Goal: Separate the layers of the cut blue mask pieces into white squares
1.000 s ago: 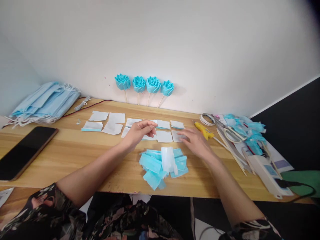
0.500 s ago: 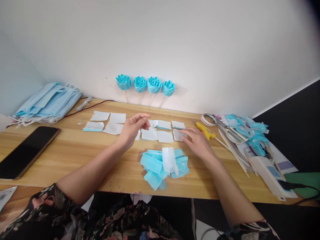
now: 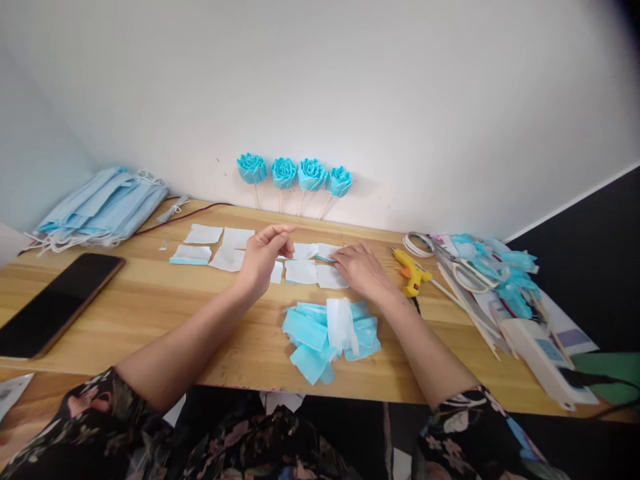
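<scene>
- The wooden table (image 3: 260, 333) stretches before me.
- Two rows of white pieces (image 3: 301, 272) lie across it.
- Nearer me sits a heap of mostly blue strips (image 3: 307, 331).
- My right hand (image 3: 364, 270) covers the rows' right end; whether it grips anything, I can't tell.
- My left hand (image 3: 263, 259), apart from it, curls its fingers over their middle; grip unclear too.
- A yellow glue gun (image 3: 413, 272) lies near my right wrist.

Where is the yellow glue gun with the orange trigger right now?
In the head camera view, the yellow glue gun lies on the wood-grained table, right of centre, between the person's bare right hand and the cream-handled metal scissors.
</scene>
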The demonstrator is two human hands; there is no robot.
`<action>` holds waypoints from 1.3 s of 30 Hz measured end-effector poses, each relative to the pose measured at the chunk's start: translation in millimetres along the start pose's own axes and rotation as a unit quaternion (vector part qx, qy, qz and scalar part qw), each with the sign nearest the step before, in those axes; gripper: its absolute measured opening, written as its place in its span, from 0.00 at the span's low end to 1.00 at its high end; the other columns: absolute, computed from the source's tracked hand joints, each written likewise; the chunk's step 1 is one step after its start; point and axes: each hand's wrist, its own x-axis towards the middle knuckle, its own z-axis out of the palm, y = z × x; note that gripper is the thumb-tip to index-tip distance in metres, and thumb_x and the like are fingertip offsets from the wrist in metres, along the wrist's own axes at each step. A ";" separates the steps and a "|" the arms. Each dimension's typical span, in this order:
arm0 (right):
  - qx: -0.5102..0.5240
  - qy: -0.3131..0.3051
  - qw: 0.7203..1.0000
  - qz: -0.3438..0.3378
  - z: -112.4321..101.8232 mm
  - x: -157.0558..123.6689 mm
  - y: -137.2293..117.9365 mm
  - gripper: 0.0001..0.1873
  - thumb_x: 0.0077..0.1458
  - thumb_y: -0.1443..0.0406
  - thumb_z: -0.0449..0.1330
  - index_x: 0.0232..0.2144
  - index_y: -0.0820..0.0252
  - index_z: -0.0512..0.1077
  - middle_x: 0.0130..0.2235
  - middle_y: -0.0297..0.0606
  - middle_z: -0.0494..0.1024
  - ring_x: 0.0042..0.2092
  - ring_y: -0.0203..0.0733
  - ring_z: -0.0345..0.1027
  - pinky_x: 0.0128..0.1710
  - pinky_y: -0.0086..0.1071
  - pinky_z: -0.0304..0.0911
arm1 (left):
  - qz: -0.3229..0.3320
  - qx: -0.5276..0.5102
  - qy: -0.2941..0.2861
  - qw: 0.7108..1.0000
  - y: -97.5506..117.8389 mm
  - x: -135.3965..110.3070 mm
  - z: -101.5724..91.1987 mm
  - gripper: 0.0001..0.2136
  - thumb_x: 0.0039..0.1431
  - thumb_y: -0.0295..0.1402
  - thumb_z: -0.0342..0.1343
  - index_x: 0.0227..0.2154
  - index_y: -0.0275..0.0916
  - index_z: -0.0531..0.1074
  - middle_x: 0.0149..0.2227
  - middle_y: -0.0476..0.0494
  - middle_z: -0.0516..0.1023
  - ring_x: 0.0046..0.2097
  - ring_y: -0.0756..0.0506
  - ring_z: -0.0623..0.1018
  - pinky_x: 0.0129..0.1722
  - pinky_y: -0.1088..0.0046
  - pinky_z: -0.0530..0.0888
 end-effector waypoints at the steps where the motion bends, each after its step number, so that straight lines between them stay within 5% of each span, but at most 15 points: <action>1: -0.007 -0.003 1.000 0.005 0.6 0.7 -0.1 0.15 0.65 0.67 0.51 0.44 0.58 0.77 0.47 0.43 0.80 0.51 0.49 0.67 0.59 0.46 0.51 | 0.000 -0.003 -0.002 1.000 -1.6 0.7 -0.3 0.08 0.52 0.33 0.59 0.35 0.35 0.75 0.21 0.52 0.72 0.25 0.52 0.69 0.30 0.75 0.67; 12: 0.002 0.019 0.999 0.030 8.5 1.8 1.9 0.17 0.66 0.67 0.48 0.43 0.58 0.78 0.48 0.41 0.80 0.52 0.49 0.68 0.63 0.48 0.45 | -0.004 0.008 -0.008 1.000 -12.7 6.2 -4.0 0.09 0.52 0.33 0.58 0.35 0.35 0.75 0.21 0.52 0.72 0.25 0.52 0.70 0.31 0.74 0.67; 18: 0.052 0.099 0.991 0.069 1.3 5.1 17.1 0.17 0.65 0.69 0.49 0.48 0.59 0.76 0.47 0.42 0.81 0.49 0.47 0.71 0.53 0.40 0.56 | -0.008 0.014 0.001 1.000 -12.3 7.8 -4.7 0.09 0.51 0.34 0.59 0.35 0.35 0.75 0.21 0.52 0.72 0.25 0.52 0.70 0.31 0.74 0.67; 28: -0.017 -0.027 0.996 0.086 -2.7 42.1 29.7 0.09 0.61 0.66 0.57 0.35 0.59 0.78 0.41 0.44 0.81 0.45 0.48 0.71 0.45 0.38 0.54 | -0.008 0.020 -0.001 1.000 -10.5 5.9 -3.5 0.09 0.52 0.34 0.59 0.35 0.35 0.74 0.21 0.52 0.72 0.25 0.52 0.70 0.31 0.74 0.67; 39: 0.063 0.049 0.996 0.046 6.2 30.4 37.3 0.08 0.62 0.67 0.54 0.32 0.57 0.72 0.33 0.35 0.81 0.36 0.41 0.72 0.53 0.39 0.51 | -0.007 0.026 -0.005 1.000 -16.0 7.7 -5.2 0.08 0.53 0.33 0.58 0.35 0.35 0.75 0.22 0.52 0.73 0.25 0.52 0.70 0.30 0.75 0.67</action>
